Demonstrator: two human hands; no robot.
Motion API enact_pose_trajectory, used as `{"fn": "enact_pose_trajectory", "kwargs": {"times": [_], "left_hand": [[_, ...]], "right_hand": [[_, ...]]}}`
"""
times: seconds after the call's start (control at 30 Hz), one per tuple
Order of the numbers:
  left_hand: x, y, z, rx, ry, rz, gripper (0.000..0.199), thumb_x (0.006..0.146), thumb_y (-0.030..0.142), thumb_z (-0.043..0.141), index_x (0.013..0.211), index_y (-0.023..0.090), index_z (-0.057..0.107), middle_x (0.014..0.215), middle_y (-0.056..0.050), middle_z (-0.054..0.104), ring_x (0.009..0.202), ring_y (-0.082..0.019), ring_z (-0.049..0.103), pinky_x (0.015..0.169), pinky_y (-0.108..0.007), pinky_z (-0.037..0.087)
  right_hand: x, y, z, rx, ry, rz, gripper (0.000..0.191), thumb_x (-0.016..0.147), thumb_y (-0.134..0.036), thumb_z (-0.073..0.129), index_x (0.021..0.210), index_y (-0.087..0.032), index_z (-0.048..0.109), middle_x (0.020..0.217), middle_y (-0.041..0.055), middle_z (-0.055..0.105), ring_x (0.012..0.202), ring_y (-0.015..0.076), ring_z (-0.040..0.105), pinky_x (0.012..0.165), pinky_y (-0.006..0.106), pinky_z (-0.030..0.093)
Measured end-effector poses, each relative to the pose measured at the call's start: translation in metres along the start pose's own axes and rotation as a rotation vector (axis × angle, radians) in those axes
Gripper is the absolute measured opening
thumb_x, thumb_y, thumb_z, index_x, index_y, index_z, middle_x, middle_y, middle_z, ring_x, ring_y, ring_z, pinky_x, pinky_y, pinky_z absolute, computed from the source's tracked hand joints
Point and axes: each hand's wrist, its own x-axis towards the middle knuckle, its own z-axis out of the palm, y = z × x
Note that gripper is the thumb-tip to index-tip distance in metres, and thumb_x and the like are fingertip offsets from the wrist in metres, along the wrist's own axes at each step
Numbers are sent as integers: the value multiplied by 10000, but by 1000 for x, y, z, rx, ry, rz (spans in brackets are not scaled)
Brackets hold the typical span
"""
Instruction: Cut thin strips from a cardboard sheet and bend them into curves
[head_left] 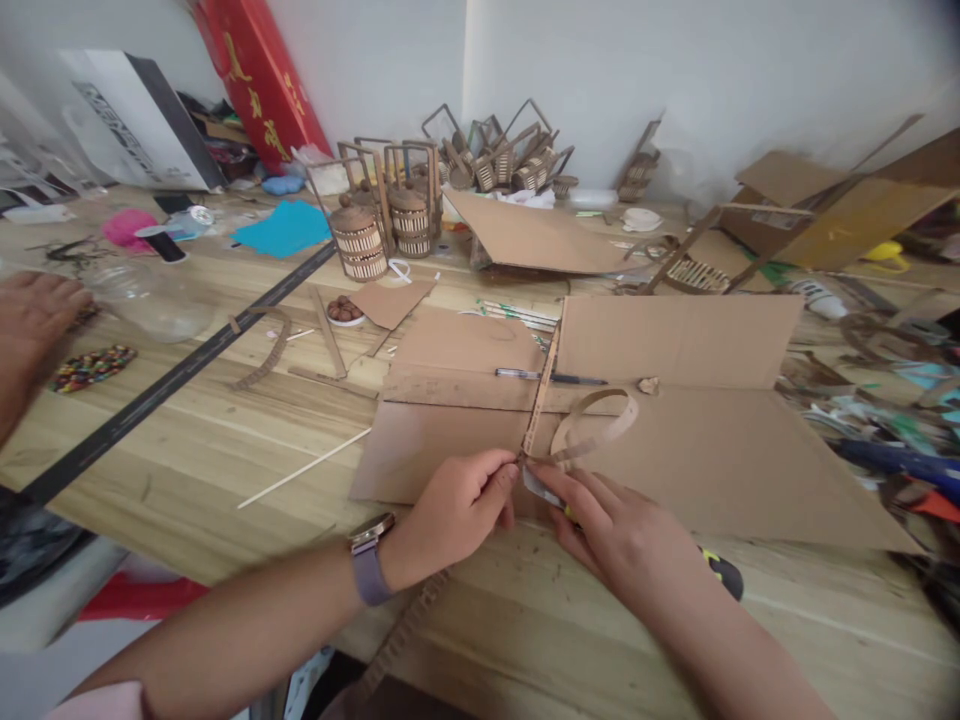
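Observation:
My left hand (461, 510), with a watch on its wrist, pinches the near end of a narrow cardboard strip (541, 392). Right beside it, my right hand (611, 520) is closed on a utility knife (726, 572); the yellow and black handle shows behind the palm, and the blade end meets the strip near my left fingertips. A curled cardboard strip (626, 420) loops just above my right hand. Under the strips lie flat cardboard sheets (705, 460). Across them rests a dark pen (577, 378).
Small lidded baskets (360, 240) stand at the back, with more piled by the wall. A clear jar (154, 300), beads (94, 368) and another person's hand (34, 330) are at the left. A thin stick (304, 468) lies left of the cardboard; scraps crowd the right.

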Motion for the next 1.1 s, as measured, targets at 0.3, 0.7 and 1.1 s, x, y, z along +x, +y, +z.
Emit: {"fn": "enact_pose_trajectory", "kwargs": {"times": [0.3,0.7,1.1], "left_hand": [[0,1,-2,29,-30,22,339,1021,330,378,801,172,583,591,19,618,545,-104,575,602,-204,410],[-1,2,-1,-101,-40,-9,330,1022,396,375,923,168,592,602,18,625,513,-102,552,535,-195,414],[0,0,1,-177,-32,-86,283,995,386,393,895,178,558,580,17,617,481,-104,521,482,-191,398]], "right_hand": [[3,0,-5,-17,-48,-46,450,910,-115,431,1350,-196,481,715,-29,600,536,141,615,501,260,475],[6,-4,-15,492,-178,244,470,948,-183,416,1405,-255,497,923,25,709,745,134,700,600,210,559],[-1,8,-16,420,-180,248,444,978,-290,389,1418,-240,433,1008,58,746,808,171,728,655,257,563]]}}
